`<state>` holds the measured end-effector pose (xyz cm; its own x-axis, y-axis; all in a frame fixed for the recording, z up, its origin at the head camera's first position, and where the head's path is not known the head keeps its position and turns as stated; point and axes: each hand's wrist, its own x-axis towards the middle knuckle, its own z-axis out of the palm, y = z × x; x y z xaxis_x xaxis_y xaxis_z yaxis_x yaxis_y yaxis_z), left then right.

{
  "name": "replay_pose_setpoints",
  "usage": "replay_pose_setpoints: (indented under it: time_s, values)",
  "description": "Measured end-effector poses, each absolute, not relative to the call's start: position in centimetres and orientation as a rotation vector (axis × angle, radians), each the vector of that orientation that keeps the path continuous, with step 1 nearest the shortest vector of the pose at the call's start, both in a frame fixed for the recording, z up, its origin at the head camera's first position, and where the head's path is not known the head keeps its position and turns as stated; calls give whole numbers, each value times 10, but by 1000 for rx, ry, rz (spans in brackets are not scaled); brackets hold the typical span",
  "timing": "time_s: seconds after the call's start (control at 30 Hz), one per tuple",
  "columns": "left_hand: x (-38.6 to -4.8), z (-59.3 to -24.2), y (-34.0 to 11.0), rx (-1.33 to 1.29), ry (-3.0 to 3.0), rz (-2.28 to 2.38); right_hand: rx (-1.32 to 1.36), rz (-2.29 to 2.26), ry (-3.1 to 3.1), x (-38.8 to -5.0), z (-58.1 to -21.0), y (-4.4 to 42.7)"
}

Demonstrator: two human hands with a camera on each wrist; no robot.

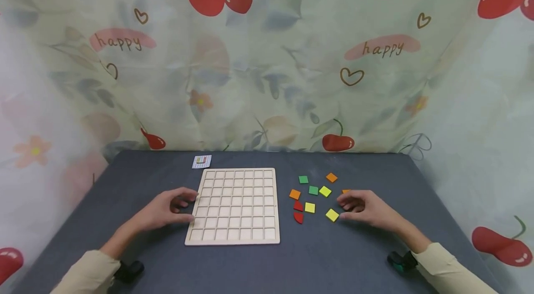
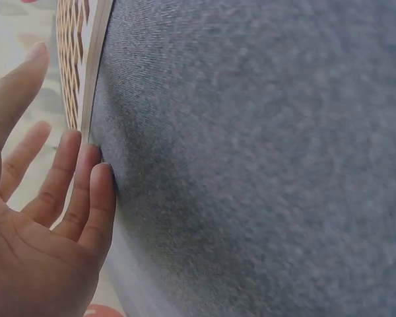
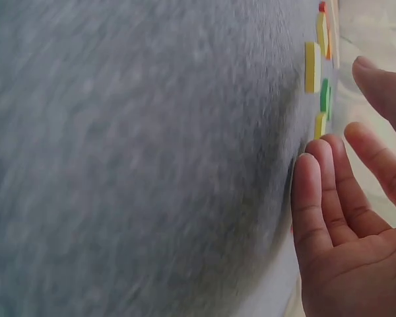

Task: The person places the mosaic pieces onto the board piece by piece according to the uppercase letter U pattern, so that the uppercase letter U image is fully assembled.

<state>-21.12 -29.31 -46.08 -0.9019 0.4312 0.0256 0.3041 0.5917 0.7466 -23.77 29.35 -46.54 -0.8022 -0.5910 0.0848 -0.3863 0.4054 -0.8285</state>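
Note:
A pale wooden board (image 1: pixel 235 206) with a grid of square recesses lies flat on the table. At its left edge is my left hand (image 1: pixel 168 206), thumb and fingers apart, with nothing gripped; whether the fingertips touch the rim I cannot tell. My right hand (image 1: pixel 367 210) rests low over the table beside the loose tiles, its fingers loosely bent and holding nothing. Just left of its thumb lies a yellow square tile (image 1: pixel 332 215). An orange tile (image 1: pixel 346 191) is partly hidden behind its fingers. In the right wrist view, a yellow tile (image 3: pixel 310 67) lies beyond the fingertips.
Between board and right hand lie more tiles: green squares (image 1: pixel 313 190), orange squares (image 1: pixel 295 194), yellow squares (image 1: pixel 310 207) and red rounded wedges (image 1: pixel 298 217). A small patterned card (image 1: pixel 202 162) lies behind the board. A printed curtain (image 1: pixel 267 76) hangs behind the dark grey table (image 1: pixel 267 271).

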Motion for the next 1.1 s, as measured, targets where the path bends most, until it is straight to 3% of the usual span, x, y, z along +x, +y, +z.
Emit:
replay_pose_setpoints:
  time_s: [1.1]
  values:
    - [-220,-464,-286,631,2726,1043,-925,-1087,2553,-241,-470,268]
